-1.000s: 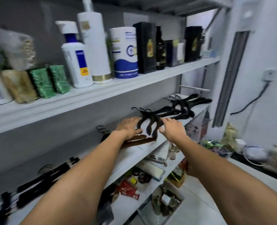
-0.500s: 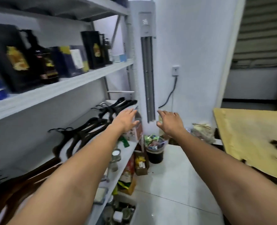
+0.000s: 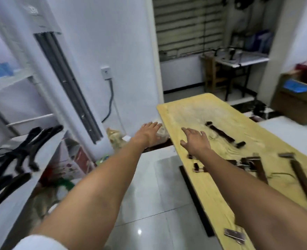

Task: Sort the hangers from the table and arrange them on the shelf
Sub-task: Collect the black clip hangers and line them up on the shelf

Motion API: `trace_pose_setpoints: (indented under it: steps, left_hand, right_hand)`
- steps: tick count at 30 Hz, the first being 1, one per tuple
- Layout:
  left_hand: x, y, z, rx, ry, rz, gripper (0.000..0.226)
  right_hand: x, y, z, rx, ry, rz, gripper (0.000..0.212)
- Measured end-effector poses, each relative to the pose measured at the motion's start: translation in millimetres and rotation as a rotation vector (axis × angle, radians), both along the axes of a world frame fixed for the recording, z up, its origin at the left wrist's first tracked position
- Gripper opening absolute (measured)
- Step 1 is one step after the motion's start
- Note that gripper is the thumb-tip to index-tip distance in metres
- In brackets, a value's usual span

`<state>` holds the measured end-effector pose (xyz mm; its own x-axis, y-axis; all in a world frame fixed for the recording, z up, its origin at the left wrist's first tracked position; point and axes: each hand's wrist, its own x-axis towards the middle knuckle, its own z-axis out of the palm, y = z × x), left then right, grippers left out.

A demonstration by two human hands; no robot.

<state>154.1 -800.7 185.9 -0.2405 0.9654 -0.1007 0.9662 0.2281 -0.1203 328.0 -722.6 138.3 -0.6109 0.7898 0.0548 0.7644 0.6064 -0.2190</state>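
at the far left we see the white shelf (image 3: 49, 147), and on it a bunch of black hangers (image 3: 23, 153) lies with the ends fanned toward the room; more dark hangers (image 3: 5, 187) lie nearer to us on the same board, blurred at the picture's edge. just right of the shelf stands a tall white air conditioner (image 3: 41, 56) with a grey slot down its front, and on the wall beside it a socket (image 3: 106, 73) holds a grey cable (image 3: 110, 103) that drops toward the floor. our left hand (image 3: 147, 136) hangs in the air above the gap between shelf and table, palm down, fingers straight and close together, holding nothing. our right hand (image 3: 196, 141) reaches over the near left part of the yellow table (image 3: 212, 188), palm down, fingers spread and relaxed, with nothing in them; we cannot tell whether it touches the board. just beyond its fingertips lies a brown hanger (image 3: 222, 135) with dark clips at both ends. partly hidden behind our right forearm, a cluster of clip hangers (image 3: 248, 162) lies on the table, and farther right a long brown hanger (image 3: 302, 180) points toward us. a small metal clip piece (image 3: 234, 235) lies near the table's near edge. past the table on the right stands a cardboard box (image 3: 297, 105).
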Motion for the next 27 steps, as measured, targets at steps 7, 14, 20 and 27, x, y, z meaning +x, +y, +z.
trace_pose_setpoints:
  steps: [7, 14, 20, 27]
  left_hand:
    - [47, 113, -39, -0.069, -0.042, -0.262, 0.062]
    - [43, 198, -65, -0.146, -0.037, -0.443, 0.061]
    - [30, 263, -76, -0.160, -0.043, -0.586, 0.060]
    - [12, 331, -95, -0.189, -0.090, -0.678, 0.059]
  right_hand:
    - [64, 59, -23, -0.061, -0.037, -0.249, 0.060]
    - [83, 114, -41, -0.121, -0.074, -0.448, 0.059]
    - [76, 155, -48, -0.152, -0.081, -0.603, 0.059]
    - [66, 192, -61, -0.152, -0.104, -0.708, 0.056]
